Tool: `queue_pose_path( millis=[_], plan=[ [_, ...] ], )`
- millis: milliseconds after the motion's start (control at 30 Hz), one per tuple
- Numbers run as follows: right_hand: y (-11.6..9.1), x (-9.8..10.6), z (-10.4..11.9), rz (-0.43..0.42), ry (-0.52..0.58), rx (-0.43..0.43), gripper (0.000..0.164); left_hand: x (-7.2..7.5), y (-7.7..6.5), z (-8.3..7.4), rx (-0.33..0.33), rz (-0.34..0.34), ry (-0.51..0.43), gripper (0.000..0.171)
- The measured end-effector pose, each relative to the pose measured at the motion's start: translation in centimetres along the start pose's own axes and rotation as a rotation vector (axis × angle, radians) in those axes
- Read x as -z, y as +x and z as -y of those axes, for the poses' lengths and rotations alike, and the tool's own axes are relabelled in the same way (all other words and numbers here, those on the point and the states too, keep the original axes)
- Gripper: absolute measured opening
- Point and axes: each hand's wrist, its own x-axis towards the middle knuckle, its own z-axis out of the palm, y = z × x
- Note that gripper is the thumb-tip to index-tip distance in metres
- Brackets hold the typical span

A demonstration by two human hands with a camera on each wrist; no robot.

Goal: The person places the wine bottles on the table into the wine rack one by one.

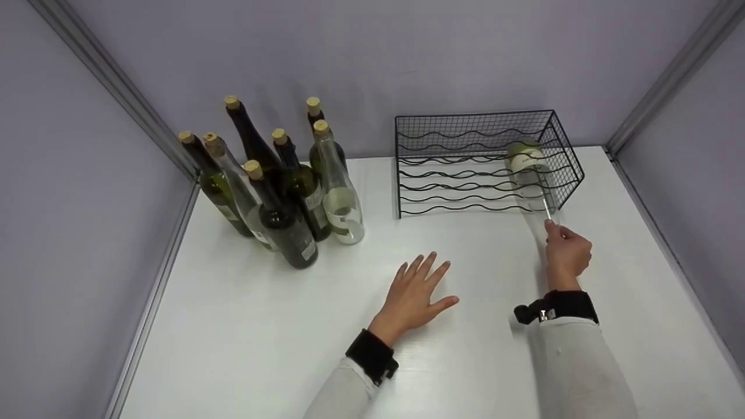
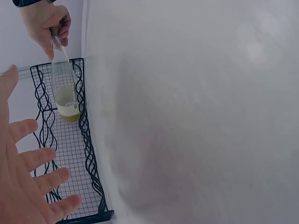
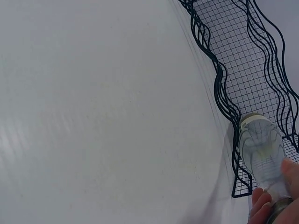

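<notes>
My right hand (image 1: 568, 254) grips a clear glass bottle (image 1: 531, 177) by its neck. The bottle lies on its side with its base inside the right end of a black wire rack (image 1: 465, 210); its neck sticks out toward me. In the left wrist view the same bottle (image 2: 66, 88) shows a pale label and a greenish base, and the right hand (image 2: 46, 23) curls round the corked neck. The right wrist view has the bottle (image 3: 261, 149) resting between the wavy wires. My left hand (image 1: 412, 295) is spread flat over the white table, fingers apart, holding nothing.
Several corked bottles stand upright in a group at the left rear, among them a clear one (image 1: 342, 203) and a dark one (image 1: 288, 230). The white table (image 1: 244, 331) is bounded by grey walls (image 1: 372, 58) at the back and sides.
</notes>
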Motion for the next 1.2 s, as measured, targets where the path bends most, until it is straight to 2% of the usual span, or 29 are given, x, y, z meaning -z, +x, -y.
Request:
queue_pose_path(
  millis=[300,667,1000,1200],
  plan=[
    [0.6,-0.5,-0.3,0.031,-0.005,0.008,0.062,-0.2,-0.2,0.2,-0.002,0.000,-0.001,0.075],
    [1.2,-0.5,-1.1,0.071,0.071,-0.034,0.062,-0.3,-0.3,0.2,0.004,0.017,0.001,0.076],
    [1.4,-0.8,-1.2,0.114,0.046,-0.051,0.066,-0.4,-0.6,0.2,-0.006,0.017,0.007,0.075],
    [1.3,-0.7,-1.3,0.143,0.069,-0.047,0.067,-0.6,-0.7,0.5,-0.009,0.030,0.002,0.075]
  ],
)
